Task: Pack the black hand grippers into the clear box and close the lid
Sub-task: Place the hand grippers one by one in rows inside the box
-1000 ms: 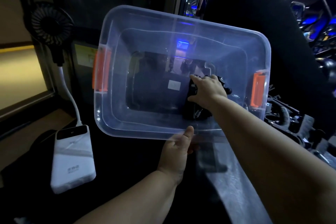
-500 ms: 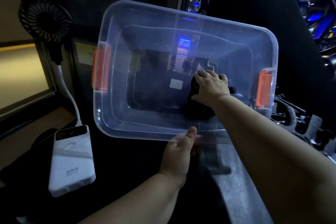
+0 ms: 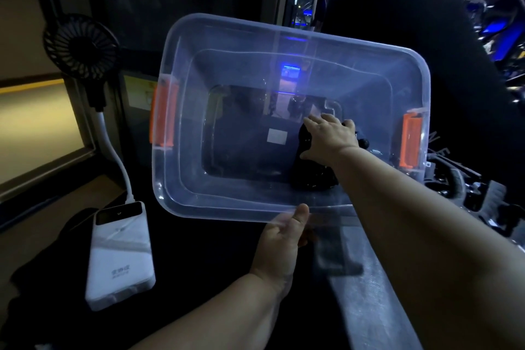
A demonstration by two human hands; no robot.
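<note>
The clear box [image 3: 181, 179], with orange latches on both ends, is tipped so that its opening faces me. My left hand [image 3: 284, 239] grips its near rim, thumb over the edge and fingers underneath. My right hand [image 3: 329, 136] reaches inside and lies palm down on a black hand gripper [image 3: 312, 179] at the right end of the box bottom, fingers spread over it. Most of the gripper is hidden under my hand. More black hand grippers [image 3: 460, 187] lie in the dark outside the box on the right.
A white power bank [image 3: 119, 258] lies at the left, with a small black fan [image 3: 81, 47] on a white gooseneck plugged into it. A translucent flat piece [image 3: 369, 287], perhaps the lid, lies under my right forearm. A dark chair back stands behind the box.
My right hand has slid a little further along the box bottom on the gripper and its fingers have flattened out. My left hand keeps its grip on the rim.
</note>
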